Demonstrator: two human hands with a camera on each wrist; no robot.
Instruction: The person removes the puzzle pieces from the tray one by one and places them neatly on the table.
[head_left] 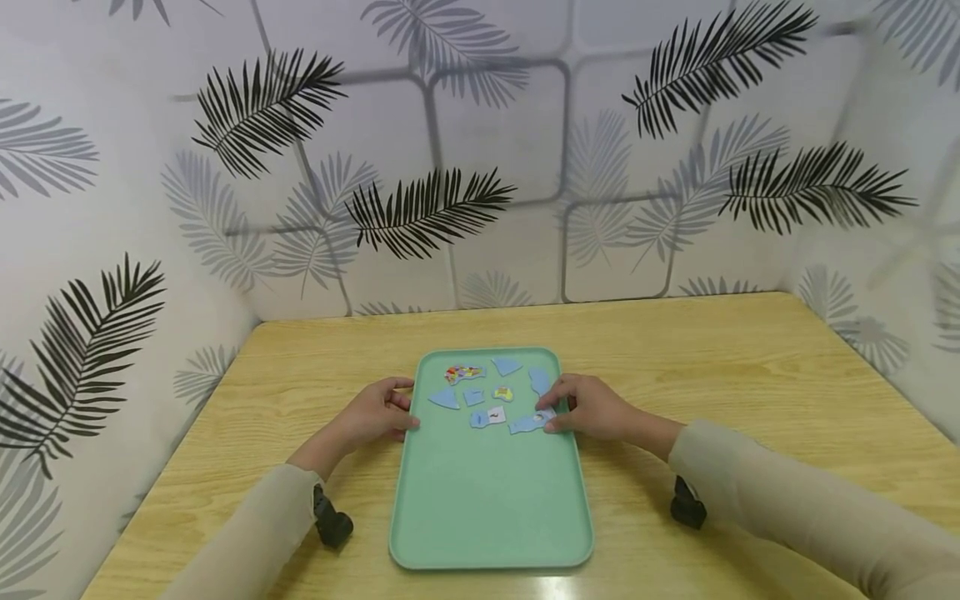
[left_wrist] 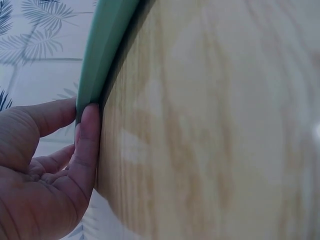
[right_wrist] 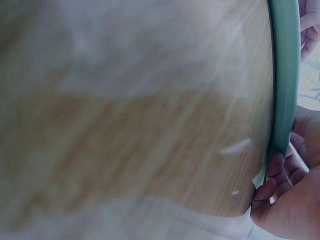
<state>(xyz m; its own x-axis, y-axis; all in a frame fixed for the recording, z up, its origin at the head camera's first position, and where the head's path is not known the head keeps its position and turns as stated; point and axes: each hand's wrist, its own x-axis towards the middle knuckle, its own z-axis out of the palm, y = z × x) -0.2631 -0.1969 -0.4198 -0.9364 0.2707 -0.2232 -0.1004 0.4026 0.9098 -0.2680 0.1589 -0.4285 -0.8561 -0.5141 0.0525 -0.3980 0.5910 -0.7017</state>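
A green tray (head_left: 491, 500) holds several flat jigsaw puzzle pieces in its far half, mostly light blue. My left hand (head_left: 382, 412) holds the tray's left rim; the left wrist view shows thumb and fingertips against the rim (left_wrist: 102, 55). On the right, my right hand (head_left: 588, 406) reaches over the opposite rim. Its thumb and index finger pinch a light-blue puzzle piece (head_left: 527, 424) with a white patch. Beside that piece lies a blue-and-white puzzle piece (head_left: 488, 417). In the right wrist view other fingers of this hand (right_wrist: 295, 195) curl by the tray's outer edge; the puzzle pieces are hidden there.
A multicoloured puzzle piece (head_left: 464, 373) lies near the tray's far left corner, and a small yellow piece (head_left: 503, 393) lies in the middle of the group. The tray stands on a wooden table (head_left: 690, 358) against a leaf-patterned wall covering (head_left: 510, 258).
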